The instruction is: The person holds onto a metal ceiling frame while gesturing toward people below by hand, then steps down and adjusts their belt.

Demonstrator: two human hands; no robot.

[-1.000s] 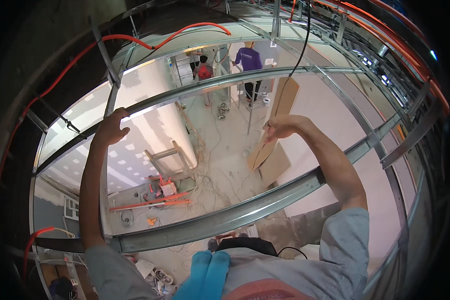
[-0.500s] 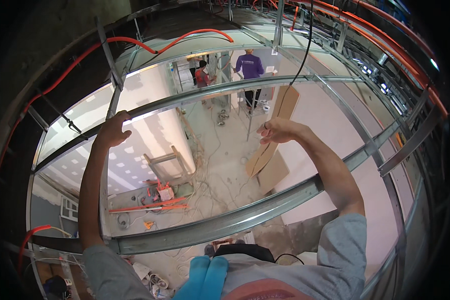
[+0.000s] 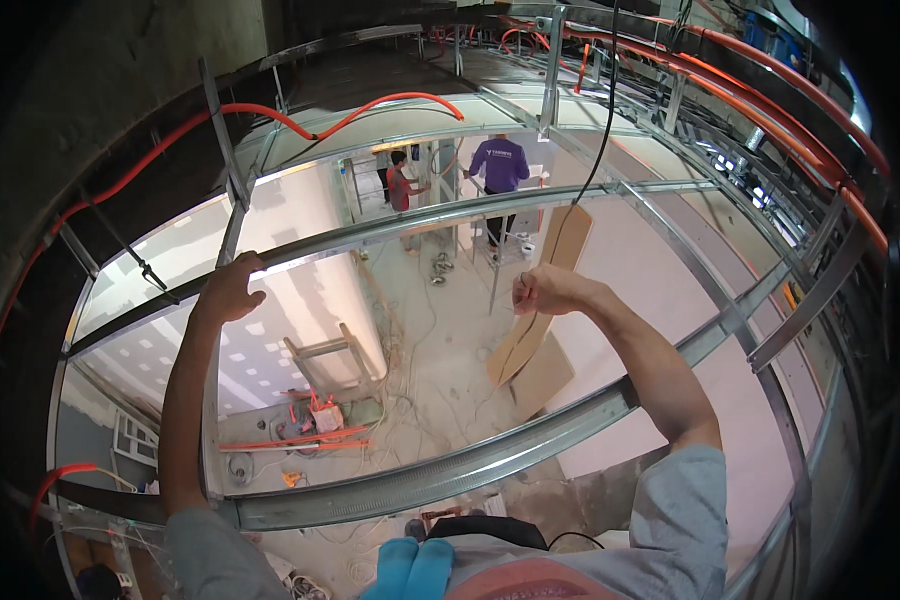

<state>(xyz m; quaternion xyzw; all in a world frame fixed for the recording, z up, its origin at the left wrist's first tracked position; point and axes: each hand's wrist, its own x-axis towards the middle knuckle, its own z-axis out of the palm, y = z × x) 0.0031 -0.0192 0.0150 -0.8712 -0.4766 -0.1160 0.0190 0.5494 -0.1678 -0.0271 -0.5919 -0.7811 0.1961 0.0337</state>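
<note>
My left hand (image 3: 232, 289) is hooked over a metal ceiling channel (image 3: 370, 231) where it meets a side channel, its thumb sticking out to the right. My right hand (image 3: 552, 291) is raised over the opening in the frame, fingers curled together in a pinch. Whatever lies between those fingertips is too small or hidden to make out. A thin black cable (image 3: 607, 130) hangs down and passes close behind this hand. Below my right forearm, a nearer wide metal channel (image 3: 440, 464) crosses in front of my body.
Far below is a floor (image 3: 440, 340) with loose cords, tools and orange tubes (image 3: 310, 441). Brown boards (image 3: 540, 370) lean at the right. Two people, one in a purple shirt (image 3: 499, 165) and one in red (image 3: 400, 188), stand beyond. Orange conduit (image 3: 380, 100) snakes along the frame.
My view has tilted slightly upward, so the far channel and people sit lower in it. My right hand's fingers have drawn in a little. My left hand stays on the channel.
</note>
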